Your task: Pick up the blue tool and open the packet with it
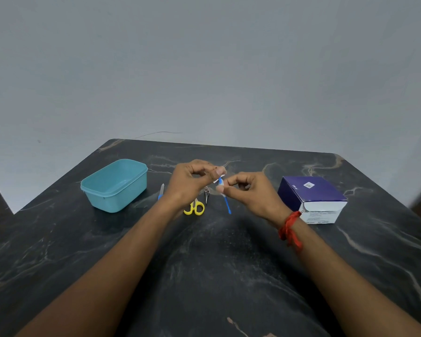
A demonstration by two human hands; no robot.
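Both hands are raised over the middle of the dark marble table (pixel 204 276). My left hand (pixel 192 181) and my right hand (pixel 248 193) pinch between them a thin blue stick-like item in a clear wrapper (pixel 225 198). Its upper end sits between the fingertips of both hands and its lower end hangs down toward the table. A red thread is tied round my right wrist (pixel 289 229). Small yellow-handled scissors (pixel 195 207) lie just under my left wrist.
An empty teal plastic tub (pixel 114 186) stands to the left. A blue-handled blade tool (pixel 161 192) lies beside it, and a small metal tool (pixel 206 194) lies near the scissors. A purple and white carton (pixel 312 198) stands to the right. A plain grey wall rises behind the table.
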